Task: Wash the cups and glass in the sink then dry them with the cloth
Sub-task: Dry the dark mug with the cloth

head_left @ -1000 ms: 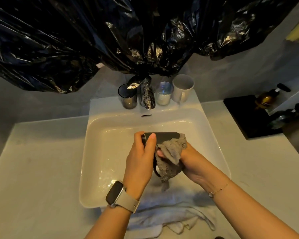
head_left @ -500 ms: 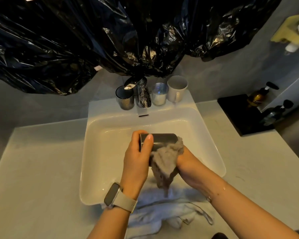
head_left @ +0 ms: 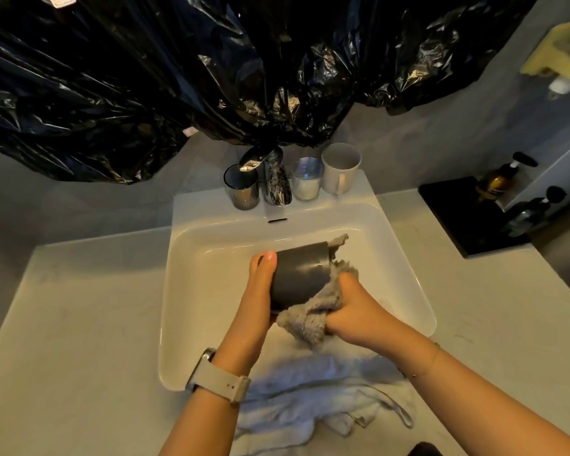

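Since the earlier frame the dark grey cylindrical cup (head_left: pixel 299 274) is showing more of its side wall, and the grey fluffy cloth (head_left: pixel 313 315) is now bunching lower, beneath and beside its open end. The left hand (head_left: pixel 255 301) is gripping the cup's base end over the white rectangular sink (head_left: pixel 191 291), thumb lying along the wall. The right hand (head_left: pixel 352 311) is clutching the cloth, pressing it against the cup.

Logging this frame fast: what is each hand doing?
Left hand: grips the dark cup.
Right hand: grips the grey cloth.
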### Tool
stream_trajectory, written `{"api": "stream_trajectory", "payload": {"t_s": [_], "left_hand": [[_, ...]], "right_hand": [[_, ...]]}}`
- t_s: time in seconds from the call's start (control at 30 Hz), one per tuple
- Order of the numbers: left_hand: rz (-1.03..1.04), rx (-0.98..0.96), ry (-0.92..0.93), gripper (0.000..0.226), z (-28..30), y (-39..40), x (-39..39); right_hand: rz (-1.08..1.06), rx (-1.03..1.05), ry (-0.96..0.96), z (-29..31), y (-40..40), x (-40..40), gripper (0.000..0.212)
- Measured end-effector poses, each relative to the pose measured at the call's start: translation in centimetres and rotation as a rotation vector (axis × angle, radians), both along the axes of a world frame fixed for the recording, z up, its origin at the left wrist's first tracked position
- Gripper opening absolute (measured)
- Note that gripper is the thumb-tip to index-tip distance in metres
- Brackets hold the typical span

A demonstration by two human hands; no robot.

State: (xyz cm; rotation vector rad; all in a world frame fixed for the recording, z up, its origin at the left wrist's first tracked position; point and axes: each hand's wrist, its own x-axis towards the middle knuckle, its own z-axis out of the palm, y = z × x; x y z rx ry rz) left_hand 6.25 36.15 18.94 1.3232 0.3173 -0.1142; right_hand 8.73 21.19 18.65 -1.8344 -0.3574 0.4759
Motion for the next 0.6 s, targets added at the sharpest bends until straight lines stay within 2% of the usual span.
{"api": "stream_trajectory", "payload": {"t_s": [0.03, 0.1, 0.17, 0.23, 0.27, 0.33, 0.37, 0.43, 0.53, 0.6], "left_hand": [[-0.014, 0.112, -0.098, 0.040, -0.3, -0.1, -0.1], [-0.050, 0.268, -0.229, 0.036, -0.9, -0.1, -0.6], [-0.076, 0.273, -0.240, 0.038, -1.3, 0.0, -0.7], [-0.119, 0.190, -0.164, 0.041, -1.5, 0.4, -0.6], [-0.124, 0.086, -0.090, 0.046, -1.4, 0.6, -0.4], [-0.078, -0.116, 0.084, 0.065, -1.2, 0.5, 0.1], [-0.043, -0.128, 0.116, 0.071, -1.4, 0.3, 0.3], [0.023, -0.003, 0.048, 0.069, -1.8, -0.4, 0.1], [0.053, 0.230, -0.164, 0.035, -2.5, -0.7, -0.7], [0.034, 0.348, -0.207, 0.032, -3.1, -0.5, -1.3]], "right_hand": [[-0.039, 0.089, 0.092, 0.2, 0.1, 0.1, 0.014], [-0.033, 0.276, 0.213, 0.7, 0.1, 0.4, 0.023], [-0.007, 0.306, 0.213, 1.3, 0.0, 0.5, 0.028], [-0.009, 0.261, 0.182, 1.3, -0.2, 0.4, 0.029], [-0.011, 0.190, 0.123, 1.1, -0.2, 0.4, 0.026], [0.032, 0.008, 0.024, 0.3, -0.2, -0.1, 0.019], [0.048, -0.032, -0.020, 0.0, -0.2, -0.2, 0.019], [0.006, 0.025, 0.019, -0.3, 0.2, -0.4, 0.024], [-0.117, 0.223, 0.214, -0.1, 0.7, 0.0, 0.030], [-0.140, 0.307, 0.345, -0.4, 0.7, 0.2, 0.036]]}}
